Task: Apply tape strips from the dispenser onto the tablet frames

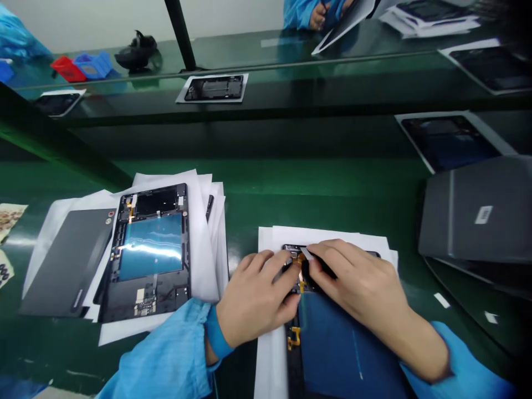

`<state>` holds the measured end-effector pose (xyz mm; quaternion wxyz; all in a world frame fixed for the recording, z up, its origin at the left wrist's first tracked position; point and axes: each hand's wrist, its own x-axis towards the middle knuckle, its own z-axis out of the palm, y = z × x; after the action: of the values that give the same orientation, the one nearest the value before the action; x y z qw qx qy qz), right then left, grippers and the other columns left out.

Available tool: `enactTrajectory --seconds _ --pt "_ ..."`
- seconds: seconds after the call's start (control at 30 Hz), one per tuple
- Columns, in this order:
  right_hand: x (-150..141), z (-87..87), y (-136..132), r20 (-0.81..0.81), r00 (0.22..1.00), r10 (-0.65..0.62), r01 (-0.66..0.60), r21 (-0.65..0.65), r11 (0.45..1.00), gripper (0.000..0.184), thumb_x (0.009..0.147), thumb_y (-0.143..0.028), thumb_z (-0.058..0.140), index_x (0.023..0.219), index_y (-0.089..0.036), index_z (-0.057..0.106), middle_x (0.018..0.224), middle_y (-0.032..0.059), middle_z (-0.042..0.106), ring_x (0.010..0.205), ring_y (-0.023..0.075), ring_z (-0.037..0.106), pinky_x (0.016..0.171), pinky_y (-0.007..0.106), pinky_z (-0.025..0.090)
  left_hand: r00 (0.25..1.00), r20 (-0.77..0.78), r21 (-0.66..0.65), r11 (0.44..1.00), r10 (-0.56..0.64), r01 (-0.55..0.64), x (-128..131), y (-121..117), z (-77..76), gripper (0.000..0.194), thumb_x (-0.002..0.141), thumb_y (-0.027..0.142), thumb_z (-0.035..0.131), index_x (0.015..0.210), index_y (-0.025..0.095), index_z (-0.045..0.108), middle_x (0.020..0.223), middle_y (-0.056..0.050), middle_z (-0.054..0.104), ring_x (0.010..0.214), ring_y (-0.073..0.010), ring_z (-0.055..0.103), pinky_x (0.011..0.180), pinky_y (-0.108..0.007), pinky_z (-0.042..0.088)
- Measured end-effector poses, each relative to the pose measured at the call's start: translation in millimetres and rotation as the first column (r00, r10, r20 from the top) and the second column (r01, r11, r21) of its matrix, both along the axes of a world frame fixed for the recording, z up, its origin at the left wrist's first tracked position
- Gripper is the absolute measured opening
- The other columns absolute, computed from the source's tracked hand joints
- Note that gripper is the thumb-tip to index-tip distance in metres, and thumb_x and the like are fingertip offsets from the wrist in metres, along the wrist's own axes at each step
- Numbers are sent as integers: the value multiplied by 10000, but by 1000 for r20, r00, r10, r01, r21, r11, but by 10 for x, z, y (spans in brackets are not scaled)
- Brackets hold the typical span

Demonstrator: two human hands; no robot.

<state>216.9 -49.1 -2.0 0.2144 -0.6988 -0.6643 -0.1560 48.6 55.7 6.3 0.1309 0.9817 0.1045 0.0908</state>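
An opened tablet (pixel 328 338) lies on white sheets in front of me, its dark blue battery panel and orange ribbon cables exposed. My right hand (pixel 359 280) is over its upper edge, thumb and fingers pinching a small pale strip (pixel 306 253). My left hand (pixel 260 296) comes in from the left with bent fingers. Its fingertips meet at the tablet's upper left corner, beside an orange ribbon cable (pixel 301 280); whatever lies between them is hidden. The right hand covers part of the tablet's top.
Left, a second opened tablet (pixel 152 244) and a grey back cover (pixel 68 260) lie on paper sheets (pixel 208 244). A dark grey boxy object (pixel 477 213) stands right, with a cable below. More tablets, including one tablet (pixel 216 88), line the shelf. Across it, a co-worker's hand (pixel 319 15) shows.
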Motion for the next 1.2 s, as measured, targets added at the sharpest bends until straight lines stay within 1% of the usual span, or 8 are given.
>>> enactTrajectory --seconds 0.23,0.57,0.8,0.9,1.0,1.1,1.17,1.2 --pt "-13 -12 32 22 1000 -13 14 -33 999 90 879 -164 551 929 -147 624 839 27 676 764 148 619 665 273 442 1000 9 7 1000 -7 7 7 -10 -13 373 884 309 493 1227 167 532 1244 -103 566 1083 -268 535 876 -412 476" --pt "-23 5 36 25 1000 -7 8 -36 999 98 874 -145 542 907 -149 635 827 27 668 744 145 609 628 276 429 1000 24 6 1000 2 -2 -5 -9 -22 372 887 303 493 1233 172 535 1242 -105 567 1092 -268 535 889 -420 475" --pt "-36 39 55 96 995 36 -27 -90 996 136 898 -171 514 889 -159 649 827 31 643 704 147 570 553 289 383 1000 28 11 1000 11 -12 0 -9 -17 356 891 295 482 1219 171 544 1231 -96 575 1081 -266 535 882 -414 476" --pt "-63 83 41 156 985 72 -44 -175 984 149 872 -129 504 905 -143 649 788 47 613 689 167 553 513 295 376 1000 19 10 1000 9 -9 -11 -8 -11 354 883 295 503 1213 173 548 1232 -103 576 1081 -265 540 886 -416 478" --pt "-136 118 16 224 968 110 -49 -262 964 207 806 -39 489 910 -123 647 796 72 592 700 183 546 502 293 401 1000 4 5 1000 15 -15 -14 -5 -1 368 862 283 540 1215 178 548 1236 -108 576 1101 -275 539 895 -427 481" --pt "-216 123 -12 267 957 111 -35 -276 961 295 761 -2 471 981 -96 643 887 106 606 753 211 564 527 312 456 1000 -3 -4 1000 14 -14 9 -11 5 373 844 257 556 1210 186 553 1231 -107 579 1122 -280 535 907 -439 485" --pt "-233 118 -65 268 958 101 -32 -250 968 363 766 -9 461 1080 -91 625 973 120 624 834 230 583 603 333 504 1000 13 -12 1000 10 -9 13 -23 -1 376 843 234 555 1217 193 550 1239 -107 574 1138 -279 532 919 -447 486" --pt "-224 114 -119 246 963 107 -47 -234 971 386 778 -19 455 1119 -105 615 1030 118 630 897 237 587 673 348 523 999 31 -27 1000 16 -16 -3 -31 -8 383 846 228 557 1227 197 543 1258 -111 563 1155 -281 525 935 -456 481"
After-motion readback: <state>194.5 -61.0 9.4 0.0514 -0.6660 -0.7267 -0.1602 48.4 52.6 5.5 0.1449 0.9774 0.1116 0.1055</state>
